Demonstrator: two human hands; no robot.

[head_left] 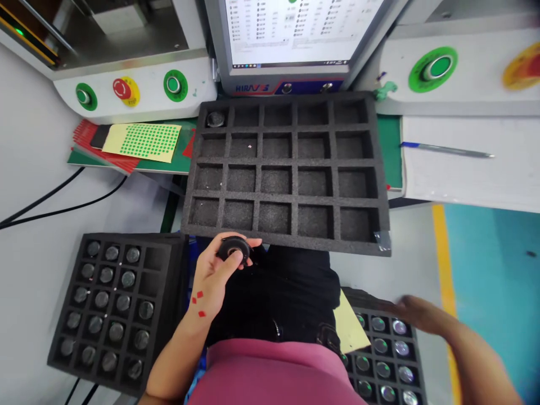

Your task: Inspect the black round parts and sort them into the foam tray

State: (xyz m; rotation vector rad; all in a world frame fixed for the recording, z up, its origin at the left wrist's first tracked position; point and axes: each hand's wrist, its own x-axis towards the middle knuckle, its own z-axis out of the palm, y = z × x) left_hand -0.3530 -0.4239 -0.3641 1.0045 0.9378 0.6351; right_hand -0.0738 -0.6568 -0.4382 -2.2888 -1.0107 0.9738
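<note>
My left hand is closed around a black round part with a hole in its middle, the thumb pressed over its face. Small red diamond-shaped marks show on that wrist. Just beyond the hand lies a black foam tray with square pockets; its far-left pocket holds one round part. My right hand is smeared by motion at the far right corner of a lower foam tray, and its fingers cannot be made out. Round parts with small green dots fill pockets in that lower tray.
At lower left, another foam tray holds many round parts. A yellow sheet of green stickers lies on the green bench. Behind stand a monitor and button panels. A pen rests on white paper; yellow paper covers part of the lower-right tray.
</note>
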